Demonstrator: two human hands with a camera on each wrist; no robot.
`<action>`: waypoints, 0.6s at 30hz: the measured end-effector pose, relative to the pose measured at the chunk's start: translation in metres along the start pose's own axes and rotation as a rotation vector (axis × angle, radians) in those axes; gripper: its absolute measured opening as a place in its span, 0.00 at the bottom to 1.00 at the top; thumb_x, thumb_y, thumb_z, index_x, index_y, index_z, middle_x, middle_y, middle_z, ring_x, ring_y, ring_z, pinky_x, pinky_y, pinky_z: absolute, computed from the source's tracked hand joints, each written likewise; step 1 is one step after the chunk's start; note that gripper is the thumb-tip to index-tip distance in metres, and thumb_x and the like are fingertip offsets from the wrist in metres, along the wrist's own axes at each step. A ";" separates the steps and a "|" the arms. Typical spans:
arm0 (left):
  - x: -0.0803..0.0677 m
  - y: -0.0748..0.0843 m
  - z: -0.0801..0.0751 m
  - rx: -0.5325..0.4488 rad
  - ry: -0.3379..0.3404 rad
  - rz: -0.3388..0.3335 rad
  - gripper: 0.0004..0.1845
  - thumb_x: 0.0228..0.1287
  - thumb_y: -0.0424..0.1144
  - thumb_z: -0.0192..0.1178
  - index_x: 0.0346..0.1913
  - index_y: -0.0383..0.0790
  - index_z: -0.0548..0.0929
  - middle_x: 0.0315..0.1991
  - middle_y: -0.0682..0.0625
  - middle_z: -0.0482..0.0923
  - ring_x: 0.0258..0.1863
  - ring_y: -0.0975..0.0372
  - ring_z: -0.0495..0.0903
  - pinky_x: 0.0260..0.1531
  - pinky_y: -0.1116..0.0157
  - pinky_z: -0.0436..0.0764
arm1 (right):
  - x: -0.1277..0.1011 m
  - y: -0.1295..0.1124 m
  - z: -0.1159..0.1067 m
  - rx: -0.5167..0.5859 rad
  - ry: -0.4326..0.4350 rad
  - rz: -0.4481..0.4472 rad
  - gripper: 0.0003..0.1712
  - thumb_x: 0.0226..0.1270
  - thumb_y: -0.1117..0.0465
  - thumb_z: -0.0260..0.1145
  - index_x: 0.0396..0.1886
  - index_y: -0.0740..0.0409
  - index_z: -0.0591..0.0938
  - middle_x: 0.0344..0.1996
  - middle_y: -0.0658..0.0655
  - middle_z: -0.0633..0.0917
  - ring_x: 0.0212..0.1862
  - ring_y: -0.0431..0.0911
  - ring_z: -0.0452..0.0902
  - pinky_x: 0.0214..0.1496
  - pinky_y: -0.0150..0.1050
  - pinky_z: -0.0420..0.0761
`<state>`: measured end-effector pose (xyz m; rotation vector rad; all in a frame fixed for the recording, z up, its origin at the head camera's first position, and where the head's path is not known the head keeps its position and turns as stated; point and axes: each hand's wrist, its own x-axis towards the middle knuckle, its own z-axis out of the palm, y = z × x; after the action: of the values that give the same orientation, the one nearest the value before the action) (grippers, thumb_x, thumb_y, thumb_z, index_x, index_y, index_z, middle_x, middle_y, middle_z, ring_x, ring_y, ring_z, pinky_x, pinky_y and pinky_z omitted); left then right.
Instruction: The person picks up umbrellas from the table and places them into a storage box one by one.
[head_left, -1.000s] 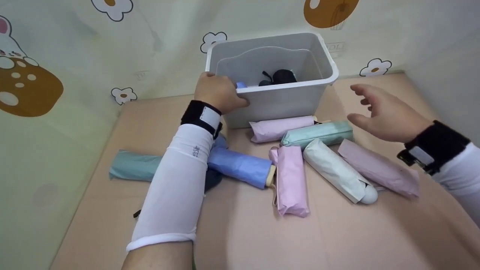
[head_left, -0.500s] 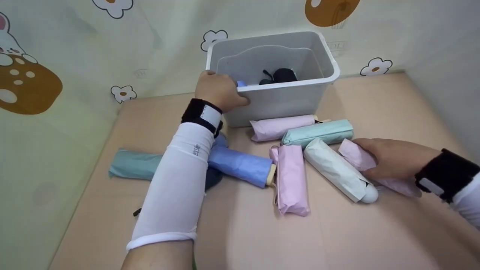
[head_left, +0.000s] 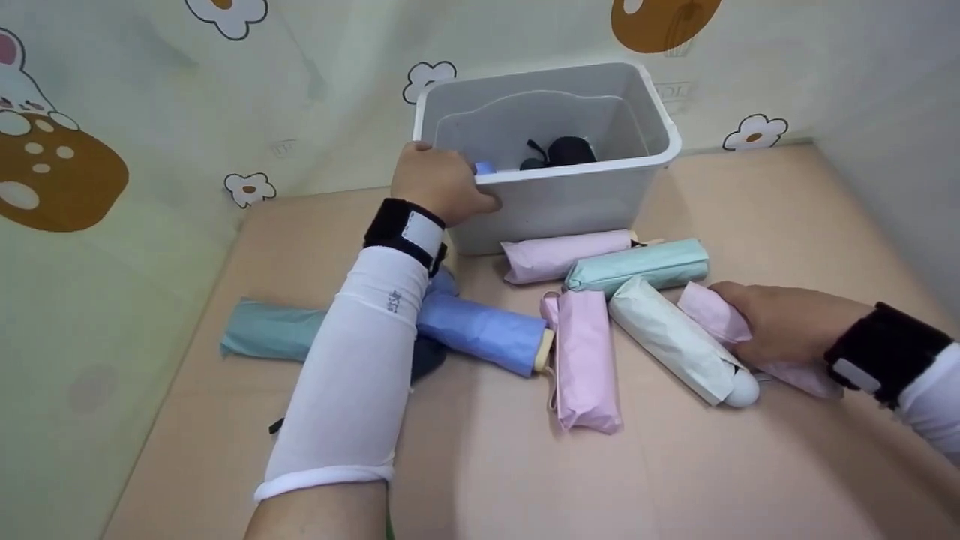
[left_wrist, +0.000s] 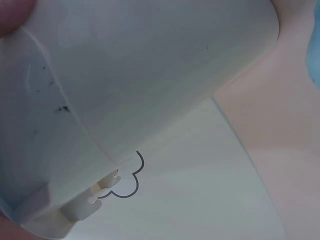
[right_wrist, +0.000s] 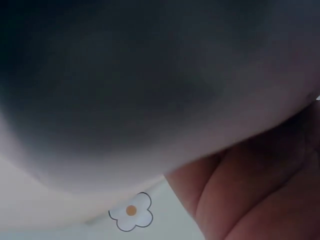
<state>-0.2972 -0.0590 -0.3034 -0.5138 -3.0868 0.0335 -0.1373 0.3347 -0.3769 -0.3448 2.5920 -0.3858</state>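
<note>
Umbrella (head_left: 720, 321) lengthwise under right hand (head_left: 784, 324)

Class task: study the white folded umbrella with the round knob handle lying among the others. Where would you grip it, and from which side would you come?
Grip the white umbrella mid-body, coming from above. It lies flat with its top bare, but the pink umbrella held by the right hand and a second pink one crowd its sides. The rounded knob would probably slip.

Bin (head_left: 570, 199) mouth open above; white umbrella (head_left: 675, 341) crowds pink umbrella (head_left: 712, 319).
</note>
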 end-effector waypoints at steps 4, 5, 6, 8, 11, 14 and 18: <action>0.000 0.000 0.000 0.003 0.006 0.000 0.24 0.59 0.65 0.62 0.27 0.45 0.83 0.25 0.51 0.83 0.41 0.55 0.85 0.78 0.47 0.62 | 0.001 0.001 0.001 0.002 0.001 -0.009 0.41 0.60 0.55 0.73 0.73 0.52 0.69 0.49 0.52 0.85 0.47 0.49 0.80 0.51 0.49 0.79; 0.000 0.000 0.000 0.010 0.008 0.002 0.25 0.59 0.65 0.61 0.26 0.45 0.83 0.25 0.51 0.83 0.41 0.55 0.85 0.78 0.48 0.62 | 0.001 0.000 0.001 0.005 0.001 -0.003 0.41 0.60 0.56 0.73 0.73 0.51 0.69 0.49 0.52 0.85 0.47 0.48 0.80 0.51 0.48 0.79; 0.000 -0.001 0.000 0.012 0.009 0.002 0.25 0.59 0.65 0.61 0.26 0.46 0.83 0.25 0.52 0.83 0.41 0.55 0.85 0.78 0.48 0.62 | 0.001 0.000 0.001 0.005 0.002 0.000 0.41 0.59 0.56 0.74 0.72 0.50 0.70 0.49 0.51 0.85 0.46 0.48 0.80 0.51 0.48 0.78; 0.000 -0.001 0.001 0.015 0.015 0.003 0.25 0.59 0.65 0.61 0.24 0.46 0.81 0.24 0.52 0.82 0.40 0.55 0.86 0.78 0.48 0.62 | 0.001 0.000 0.001 0.003 0.003 0.001 0.41 0.57 0.56 0.74 0.72 0.50 0.70 0.48 0.51 0.85 0.46 0.48 0.80 0.50 0.47 0.78; 0.000 -0.001 0.001 0.023 0.023 0.006 0.25 0.59 0.65 0.61 0.22 0.46 0.79 0.23 0.52 0.81 0.39 0.55 0.86 0.77 0.49 0.63 | 0.000 0.000 0.001 -0.001 0.007 0.002 0.41 0.57 0.56 0.74 0.71 0.49 0.70 0.48 0.51 0.85 0.46 0.48 0.80 0.49 0.46 0.78; 0.000 -0.001 0.001 0.020 0.029 0.006 0.24 0.58 0.64 0.61 0.21 0.46 0.78 0.22 0.53 0.80 0.38 0.55 0.85 0.77 0.48 0.63 | 0.001 0.001 0.001 0.002 0.008 0.000 0.41 0.56 0.56 0.75 0.71 0.49 0.70 0.47 0.50 0.85 0.46 0.47 0.80 0.49 0.46 0.78; 0.000 -0.001 0.001 0.018 0.032 0.003 0.24 0.57 0.64 0.62 0.21 0.47 0.78 0.22 0.53 0.80 0.38 0.55 0.85 0.77 0.48 0.64 | 0.002 0.001 0.002 0.016 0.009 -0.011 0.43 0.55 0.57 0.76 0.71 0.49 0.70 0.48 0.51 0.85 0.46 0.47 0.80 0.49 0.46 0.78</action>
<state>-0.2973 -0.0599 -0.3045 -0.5130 -3.0520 0.0533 -0.1382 0.3352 -0.3797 -0.3530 2.5951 -0.4121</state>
